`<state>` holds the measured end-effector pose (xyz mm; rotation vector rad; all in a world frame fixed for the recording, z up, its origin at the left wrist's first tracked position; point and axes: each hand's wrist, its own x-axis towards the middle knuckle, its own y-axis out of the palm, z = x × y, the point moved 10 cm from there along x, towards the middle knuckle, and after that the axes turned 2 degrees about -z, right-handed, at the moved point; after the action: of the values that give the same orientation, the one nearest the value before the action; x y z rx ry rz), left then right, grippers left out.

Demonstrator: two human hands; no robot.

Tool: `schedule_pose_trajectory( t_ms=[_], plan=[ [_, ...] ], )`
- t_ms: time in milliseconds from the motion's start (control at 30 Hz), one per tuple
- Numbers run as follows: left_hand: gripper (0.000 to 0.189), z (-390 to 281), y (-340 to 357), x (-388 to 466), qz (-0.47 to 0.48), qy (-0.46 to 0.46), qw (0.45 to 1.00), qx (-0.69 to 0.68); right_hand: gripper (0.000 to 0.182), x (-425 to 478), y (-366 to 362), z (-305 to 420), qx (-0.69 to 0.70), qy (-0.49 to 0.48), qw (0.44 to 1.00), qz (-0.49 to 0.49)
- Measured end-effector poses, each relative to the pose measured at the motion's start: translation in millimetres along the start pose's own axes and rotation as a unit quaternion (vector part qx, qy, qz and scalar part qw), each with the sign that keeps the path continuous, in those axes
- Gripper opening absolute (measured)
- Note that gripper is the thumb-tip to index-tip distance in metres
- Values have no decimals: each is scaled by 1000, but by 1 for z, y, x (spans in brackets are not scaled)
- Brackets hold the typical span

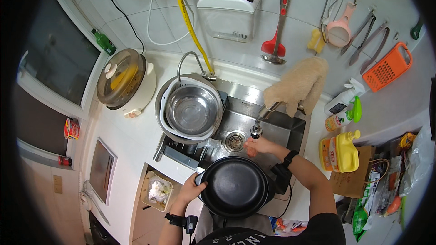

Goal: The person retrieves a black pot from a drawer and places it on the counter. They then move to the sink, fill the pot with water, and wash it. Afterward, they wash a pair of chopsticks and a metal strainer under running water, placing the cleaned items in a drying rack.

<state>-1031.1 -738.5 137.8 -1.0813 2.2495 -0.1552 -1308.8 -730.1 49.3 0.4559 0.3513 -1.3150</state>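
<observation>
My left hand (191,188) grips the left rim of a round black pan (235,187), thumb over the edge. The pan is tilted at the front edge of a stainless steel sink (272,132), close to my body, with nothing visible inside. Under the spout of the faucet (256,130) is my right hand (259,145), fingers bent, just beyond the pan. A reddish patch shows at its fingertips; I cannot tell whether that is a held thing or the fingers. The sink drain (235,142) lies left of this hand.
Left of the faucet, nested metal bowls and a white colander (194,110) stand over the sink. A lidded electric cooker (126,81) sits on the counter. A beige towel (299,85) drapes over the faucet. Bottles (340,151) line the right side; a waste bin (156,190) hangs at left.
</observation>
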Motion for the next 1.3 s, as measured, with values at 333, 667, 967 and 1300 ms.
schedule_pose_trajectory(
  t_ms=[333,667,967,1300],
  plan=[
    [30,-3,0,1,-3,33,999,-41,41,-16,-34,-2,-250,-34,955,-158],
    [37,-8,-11,1,-21,83,996,37,60,-79,-23,-38,-477,106,863,-124],
    [39,-18,-15,1,-46,129,988,65,45,-196,23,-17,-87,124,947,-284],
    [33,-49,-18,2,-88,150,979,105,29,-215,59,-43,24,58,934,-351]
  ],
)
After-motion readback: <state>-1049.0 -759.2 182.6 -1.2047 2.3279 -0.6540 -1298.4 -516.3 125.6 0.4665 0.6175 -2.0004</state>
